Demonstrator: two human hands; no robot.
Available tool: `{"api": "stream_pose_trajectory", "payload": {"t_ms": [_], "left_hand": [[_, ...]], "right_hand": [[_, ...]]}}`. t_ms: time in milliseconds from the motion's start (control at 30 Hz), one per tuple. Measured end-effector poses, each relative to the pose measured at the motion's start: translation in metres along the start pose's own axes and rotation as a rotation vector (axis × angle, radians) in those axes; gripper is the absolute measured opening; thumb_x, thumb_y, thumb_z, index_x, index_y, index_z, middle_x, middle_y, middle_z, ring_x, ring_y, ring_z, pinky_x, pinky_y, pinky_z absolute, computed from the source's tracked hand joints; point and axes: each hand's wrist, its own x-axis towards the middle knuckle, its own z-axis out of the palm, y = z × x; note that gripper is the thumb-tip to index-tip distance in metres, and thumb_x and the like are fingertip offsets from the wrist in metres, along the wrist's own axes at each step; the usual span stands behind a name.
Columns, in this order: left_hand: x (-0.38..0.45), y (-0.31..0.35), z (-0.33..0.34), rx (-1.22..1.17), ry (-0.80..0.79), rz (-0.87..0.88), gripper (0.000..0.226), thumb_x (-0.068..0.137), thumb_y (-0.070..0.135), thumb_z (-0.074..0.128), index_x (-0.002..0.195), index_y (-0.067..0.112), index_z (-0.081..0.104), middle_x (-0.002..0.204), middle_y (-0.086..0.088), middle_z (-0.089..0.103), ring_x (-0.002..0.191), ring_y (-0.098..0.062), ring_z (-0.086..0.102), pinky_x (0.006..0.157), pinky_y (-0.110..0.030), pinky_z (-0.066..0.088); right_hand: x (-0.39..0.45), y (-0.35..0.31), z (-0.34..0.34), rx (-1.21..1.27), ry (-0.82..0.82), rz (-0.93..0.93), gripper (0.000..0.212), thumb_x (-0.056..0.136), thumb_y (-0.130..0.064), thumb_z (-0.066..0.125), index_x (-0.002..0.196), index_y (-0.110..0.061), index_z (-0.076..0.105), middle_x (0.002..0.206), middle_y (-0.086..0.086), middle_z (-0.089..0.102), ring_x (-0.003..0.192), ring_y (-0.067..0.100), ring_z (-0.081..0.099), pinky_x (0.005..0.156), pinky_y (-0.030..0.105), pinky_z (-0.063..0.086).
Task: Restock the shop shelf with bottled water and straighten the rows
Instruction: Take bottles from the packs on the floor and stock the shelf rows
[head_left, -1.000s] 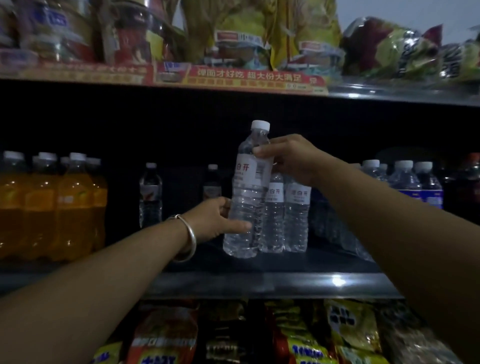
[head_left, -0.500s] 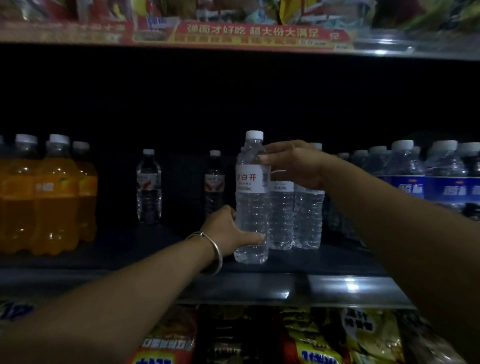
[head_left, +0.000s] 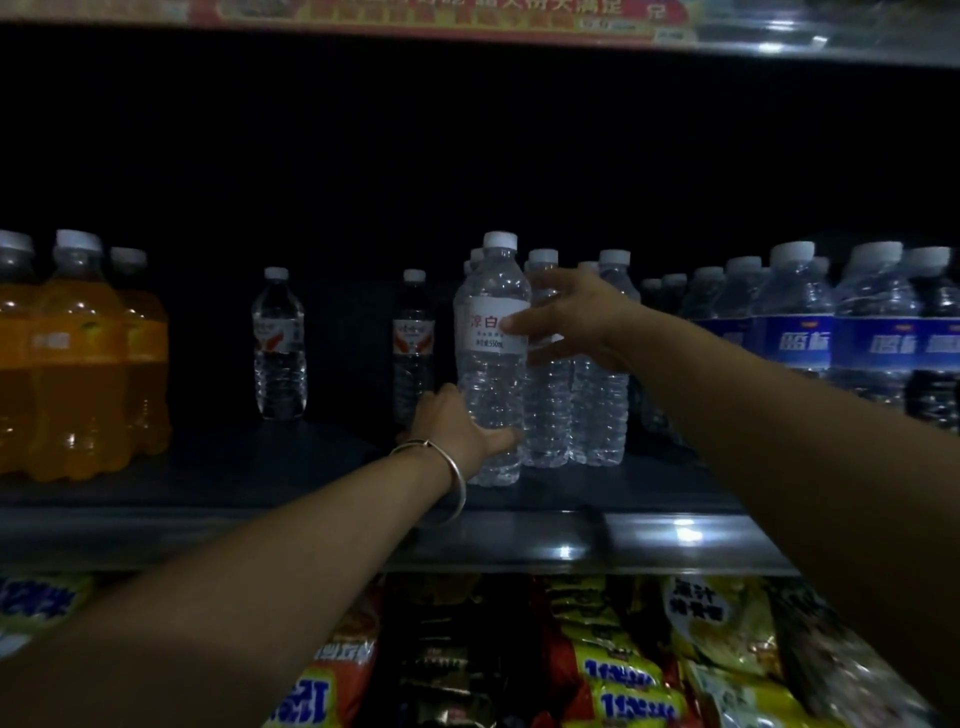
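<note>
Water bottle (head_left: 491, 364) upright on the shelf (head_left: 519, 535), long axis vertical, white cap up, white label with red characters facing out. Stands at the front of the middle section, just left of and slightly ahead of the other clear water bottles.

Left hand (head_left: 457, 426) grips the lower body of the bottle, thumb across the front near the base, fingers wrapped behind. Silver bangle (head_left: 441, 478) on that wrist.

Right hand (head_left: 566, 317) at label height, fingers spread and mostly straight, one fingertip touching the label's right edge; not wrapped around anything.

Row of matching clear bottles (head_left: 571, 395) directly right, upright, touching each other, more caps visible behind them in the dark.

Further right: blue-label water bottles (head_left: 831, 338), upright, packed close, several deep.

Left of the held bottle: two smaller bottles with red-and-white labels (head_left: 279, 343), upright, well apart from each other, set further back on the shelf. One sits just behind the left hand.

Far left: orange drink bottles (head_left: 78, 358), upright, grouped tight, white caps.

Shelf back too dark to read.

Shelf below: snack packets (head_left: 623, 670), yellow and red wrappers, stacked on edge. Shelf above: red price strip (head_left: 441, 15) with yellow characters along the front edge, blurred.
</note>
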Motion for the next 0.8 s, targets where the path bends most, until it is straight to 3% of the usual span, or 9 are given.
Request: {"api": "stream_pose_trajectory", "payload": {"t_ms": [167,300,433,500,600,667,800], "left_hand": [[-0.002,0.002,0.001,0.018,-0.023,-0.024,0.076,0.065,0.054,0.075,0.121,0.008,0.05,0.129,-0.011,0.049,0.11,-0.028,0.055,0.093,-0.039,0.049],[-0.019,0.007,-0.001,0.181,0.027,-0.044,0.08,0.075,0.057,0.064,0.133,0.008,0.038,0.14,-0.013,0.034,0.128,-0.032,0.037,0.105,-0.043,0.034],[-0.07,0.003,-0.001,0.298,0.271,0.246,0.056,0.087,0.041,0.055,0.133,0.015,0.036,0.138,-0.006,0.033,0.127,-0.027,0.031,0.104,-0.04,0.024],[-0.104,-0.006,0.007,0.293,0.293,0.427,0.051,0.087,0.033,0.054,0.132,0.016,0.037,0.14,-0.003,0.033,0.128,-0.024,0.031,0.105,-0.037,0.02],[-0.164,-0.029,0.034,0.266,0.155,0.522,0.05,0.087,0.029,0.054,0.132,0.016,0.039,0.139,-0.003,0.036,0.129,-0.022,0.033,0.105,-0.035,0.018],[-0.205,-0.05,0.063,0.277,0.027,0.514,0.05,0.086,0.028,0.054,0.132,0.017,0.04,0.136,-0.002,0.038,0.126,-0.023,0.036,0.103,-0.035,0.021],[-0.277,-0.103,0.138,0.344,-0.359,0.428,0.05,0.091,0.031,0.048,0.138,0.021,0.033,0.14,0.0,0.035,0.129,-0.023,0.034,0.103,-0.035,0.024]], "right_hand": [[-0.01,0.013,0.005,-0.094,0.058,0.014,0.056,0.081,-0.019,0.072,0.129,-0.004,0.047,0.112,0.024,0.061,0.098,0.036,0.064,0.079,0.046,0.057],[-0.04,0.021,0.006,-0.484,0.202,-0.087,0.055,0.085,-0.028,0.068,0.131,-0.008,0.046,0.118,0.014,0.061,0.098,0.027,0.063,0.082,0.039,0.055],[-0.1,0.036,0.015,-0.823,0.292,-0.234,0.037,0.088,-0.019,0.059,0.122,-0.009,0.051,0.113,0.013,0.061,0.101,0.029,0.058,0.083,0.043,0.051],[-0.142,0.051,0.023,-0.9,0.3,-0.274,0.031,0.088,-0.016,0.056,0.118,-0.01,0.051,0.112,0.011,0.059,0.104,0.027,0.053,0.083,0.043,0.048],[-0.21,0.087,0.043,-0.924,0.286,-0.263,0.026,0.085,-0.011,0.056,0.11,-0.006,0.055,0.106,0.013,0.059,0.101,0.03,0.051,0.078,0.042,0.045],[-0.256,0.121,0.057,-0.95,0.22,-0.162,0.024,0.084,-0.009,0.055,0.108,-0.004,0.056,0.102,0.016,0.06,0.097,0.034,0.052,0.071,0.04,0.041],[-0.342,0.21,0.086,-0.996,-0.09,0.189,0.043,0.087,-0.018,0.055,0.127,-0.007,0.048,0.123,0.016,0.056,0.116,0.034,0.048,0.086,0.039,0.043]]}}
